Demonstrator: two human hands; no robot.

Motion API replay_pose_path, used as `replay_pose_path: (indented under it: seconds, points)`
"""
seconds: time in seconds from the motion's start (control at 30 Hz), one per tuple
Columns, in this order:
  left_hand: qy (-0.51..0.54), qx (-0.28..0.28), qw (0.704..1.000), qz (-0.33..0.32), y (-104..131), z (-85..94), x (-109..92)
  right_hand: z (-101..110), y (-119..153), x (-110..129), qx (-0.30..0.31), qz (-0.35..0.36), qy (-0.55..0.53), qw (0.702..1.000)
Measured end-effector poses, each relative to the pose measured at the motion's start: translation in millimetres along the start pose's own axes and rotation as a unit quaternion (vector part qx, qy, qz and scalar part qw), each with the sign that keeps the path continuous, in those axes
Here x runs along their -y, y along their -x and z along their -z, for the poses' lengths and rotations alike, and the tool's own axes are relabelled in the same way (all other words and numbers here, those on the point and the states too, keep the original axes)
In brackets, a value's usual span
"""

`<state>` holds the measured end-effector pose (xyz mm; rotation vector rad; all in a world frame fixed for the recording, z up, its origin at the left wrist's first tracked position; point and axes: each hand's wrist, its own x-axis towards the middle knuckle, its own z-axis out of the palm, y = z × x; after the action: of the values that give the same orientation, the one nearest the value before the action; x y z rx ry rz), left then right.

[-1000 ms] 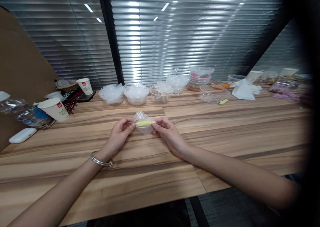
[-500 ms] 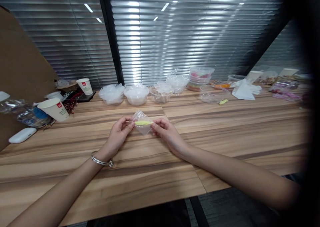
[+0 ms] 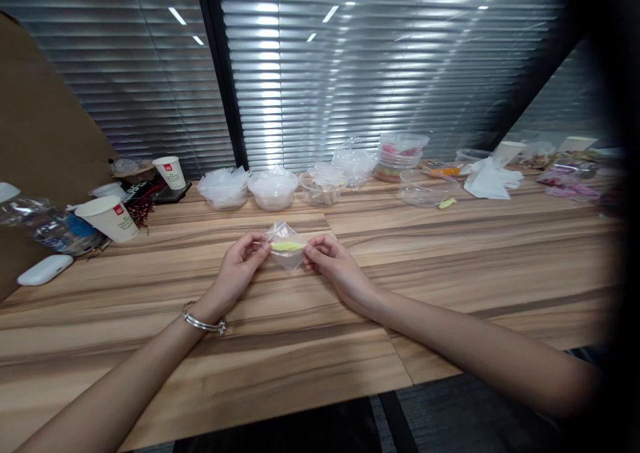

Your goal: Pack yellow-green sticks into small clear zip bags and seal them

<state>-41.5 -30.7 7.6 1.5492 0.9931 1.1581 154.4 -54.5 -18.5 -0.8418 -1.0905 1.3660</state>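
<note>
Head view: the left hand (image 3: 239, 266) and right hand (image 3: 341, 272) each have thumb and fingertips pinched together on opposite corners of a clear film (image 3: 290, 261), with a yellow strip (image 3: 286, 246) stretched across it between them, near the middle of the table (image 3: 300, 353). Whether the strip lies inside the film or on top, I cannot tell. Film this thin could probably tear if both hands pull outward too hard, and the strip (it looks soft) might stretch or snap with it. A loosened pinch at one end could let that corner drop and the strip slide. The bowls (image 3: 273, 192) stand well beyond, so knocking them seems unlikely.
</note>
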Motion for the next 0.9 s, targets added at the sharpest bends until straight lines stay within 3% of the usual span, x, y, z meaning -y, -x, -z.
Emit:
replay_pose_path:
  seconds: [0.17, 0.37, 0.53, 0.77, 0.9]
  points:
    - [0.003, 0.006, 1.0, 0.009, 1.0, 0.2, -1.8, -0.5, -0.6, -1.1, -0.007, -0.003, -0.003, 1.0]
    - [0.076, 0.091, 0.991, 0.067, 3.1, 0.3, -2.4, -0.8, -2.1, -0.5, -0.049, -0.005, -0.071, 0.996]
    - [0.164, 0.081, 0.981, 0.071, 1.3, -0.1, 1.2, -0.7, -2.5, 0.1, -0.042, -0.007, -0.071, 0.997]
    - [0.052, 0.124, 0.989, 0.059, 2.5, 1.6, -4.1, 2.6, -3.8, -3.8, -0.046, -0.006, -0.044, 0.998]
    - [0.086, 0.138, 0.982, 0.093, 4.0, 2.2, -4.9, 1.6, -3.3, -0.6, -0.044, -0.013, -0.054, 0.997]
